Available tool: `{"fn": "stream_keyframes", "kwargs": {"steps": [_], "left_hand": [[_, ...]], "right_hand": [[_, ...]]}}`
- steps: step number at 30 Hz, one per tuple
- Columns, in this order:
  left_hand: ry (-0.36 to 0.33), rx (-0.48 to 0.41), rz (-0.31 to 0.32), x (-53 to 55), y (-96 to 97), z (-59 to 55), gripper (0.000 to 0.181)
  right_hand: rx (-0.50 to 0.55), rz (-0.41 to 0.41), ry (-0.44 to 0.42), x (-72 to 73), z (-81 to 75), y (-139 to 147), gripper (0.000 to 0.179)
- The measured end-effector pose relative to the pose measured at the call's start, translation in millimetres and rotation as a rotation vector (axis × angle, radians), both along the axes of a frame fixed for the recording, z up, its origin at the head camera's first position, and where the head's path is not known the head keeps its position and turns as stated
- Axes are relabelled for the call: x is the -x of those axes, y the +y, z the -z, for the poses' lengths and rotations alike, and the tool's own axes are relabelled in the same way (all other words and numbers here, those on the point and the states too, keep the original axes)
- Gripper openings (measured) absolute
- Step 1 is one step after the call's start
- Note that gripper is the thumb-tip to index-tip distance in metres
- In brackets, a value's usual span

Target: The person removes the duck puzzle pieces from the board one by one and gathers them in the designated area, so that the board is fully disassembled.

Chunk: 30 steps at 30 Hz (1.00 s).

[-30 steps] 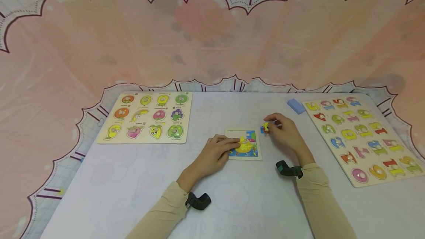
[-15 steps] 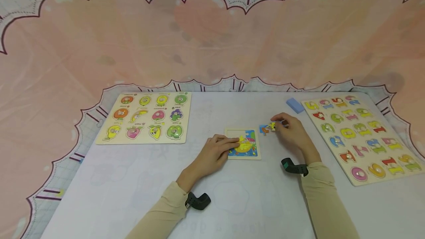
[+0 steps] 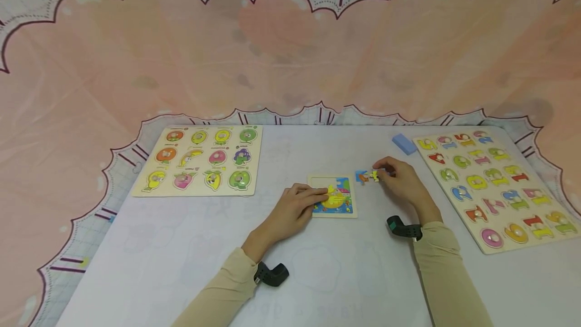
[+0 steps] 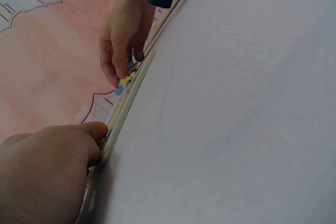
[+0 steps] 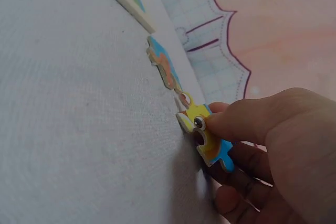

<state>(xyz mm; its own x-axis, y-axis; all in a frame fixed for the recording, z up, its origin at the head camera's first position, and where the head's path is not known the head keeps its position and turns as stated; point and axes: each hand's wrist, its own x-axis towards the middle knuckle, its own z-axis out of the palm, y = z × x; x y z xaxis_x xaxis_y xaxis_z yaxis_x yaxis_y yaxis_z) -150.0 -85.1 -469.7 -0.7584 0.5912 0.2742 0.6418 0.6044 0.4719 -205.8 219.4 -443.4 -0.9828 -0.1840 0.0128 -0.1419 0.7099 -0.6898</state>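
A small square jigsaw puzzle (image 3: pixel 344 216) with a yellow duck picture lies on the table in its pale wooden frame. My left hand (image 3: pixel 295 211) rests on its left side, fingers stretched over the picture; the left wrist view shows that hand (image 4: pixel 52 161) at the frame's edge. To the right of the frame, my right hand (image 3: pixel 401 183) pinches a puzzle piece (image 5: pixel 202 129), yellow and blue with a cartoon eye, tilted close over the table. Beside it, nearer the frame, a blue and brown puzzle piece (image 5: pixel 164 64) lies flat.
A fruit peg board (image 3: pixel 258 165) lies at the back left, and a number peg board (image 3: pixel 472 236) at the right. Behind the right hand is a blue block (image 3: pixel 404 144). A patterned pink cloth (image 3: pixel 290 64) rises behind the table.
My right hand has moved a little to the right with the yellow puzzle piece, uncovering the blue and brown piece. The left hand has stayed on the puzzle.
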Motion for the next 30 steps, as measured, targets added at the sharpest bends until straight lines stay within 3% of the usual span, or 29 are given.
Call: {"fn": "stream_keyframes", "kwargs": {"steps": [13, 23, 30], "left_hand": [[-0.006, -0.003, 0.001, -0.9, 0.9, -2.9, 0.037], [0.004, -0.014, 0.007, -1.4, 0.7, -5.3, 0.037], [0.004, -0.011, 0.007, -1.0, 0.5, -2.6, 0.037]], "right_hand": [[-0.055, -0.004, 0.129, 0.2, 8.7, -0.4, 0.015], [-0.091, -0.004, 0.063, 1.8, 6.3, 0.8, 0.018], [-0.064, 0.010, 0.044, 1.2, 5.2, 1.3, 0.019]]}}
